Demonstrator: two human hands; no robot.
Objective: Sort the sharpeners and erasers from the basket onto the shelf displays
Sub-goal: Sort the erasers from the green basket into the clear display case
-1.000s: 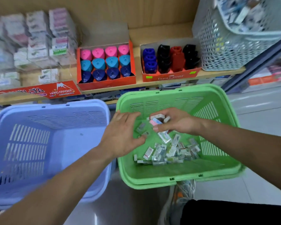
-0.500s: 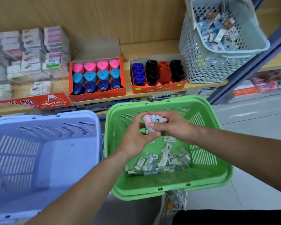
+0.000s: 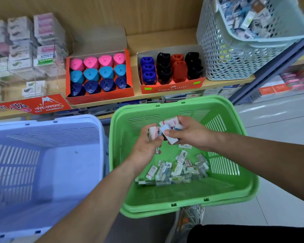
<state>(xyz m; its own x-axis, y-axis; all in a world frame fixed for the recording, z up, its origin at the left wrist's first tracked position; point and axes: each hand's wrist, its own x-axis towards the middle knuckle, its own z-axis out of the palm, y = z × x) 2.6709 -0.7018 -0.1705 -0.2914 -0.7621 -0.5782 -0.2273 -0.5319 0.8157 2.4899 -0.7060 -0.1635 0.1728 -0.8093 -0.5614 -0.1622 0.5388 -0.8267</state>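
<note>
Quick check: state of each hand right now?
Left hand: closed on a small eraser pack.
Right hand: closed on several eraser packs.

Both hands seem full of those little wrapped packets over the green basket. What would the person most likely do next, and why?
Probably lift both hands up toward the wooden shelf and set the packets down. The left hand and right hand already grip small wrapped white eraser packets, held above the green plastic basket, where many more lie. Which display they belong in I cannot tell.
</note>
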